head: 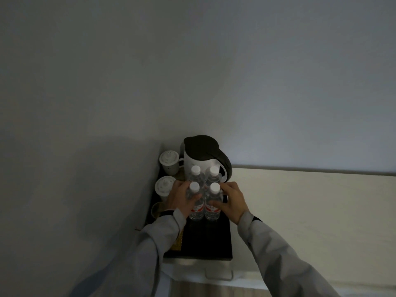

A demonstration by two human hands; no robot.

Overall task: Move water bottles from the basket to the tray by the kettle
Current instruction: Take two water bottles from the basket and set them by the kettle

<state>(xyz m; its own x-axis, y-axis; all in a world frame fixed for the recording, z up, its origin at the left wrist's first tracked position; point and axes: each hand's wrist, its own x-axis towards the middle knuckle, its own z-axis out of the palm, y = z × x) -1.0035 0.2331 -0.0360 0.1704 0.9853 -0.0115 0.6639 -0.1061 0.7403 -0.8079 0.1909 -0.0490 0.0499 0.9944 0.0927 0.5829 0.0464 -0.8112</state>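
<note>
At the far left of the dark tray, two white lidded cups stand against the wall, the rear lidded cup behind the front lidded cup, and a small round dish lies nearer the camera, partly hidden by the left sleeve. The left hand comes next, its fingers curled round the left side of the front-left bottle, thumb across the front above the red label. That bottle stands upright on the tray, touching the front-right bottle beside it. Behind them stand the rear-left bottle and the rear-right bottle, also upright, so that the four white-capped water bottles form a tight square just in front of the white kettle with its dark lid and handle. The right hand closes on the right side of the front-right bottle, fingers bent round it and thumb laid over the label; whether the fingers also touch the rear bottles cannot be told in the dim light. The right sleeve runs off to the lower right. No basket is in view.
</note>
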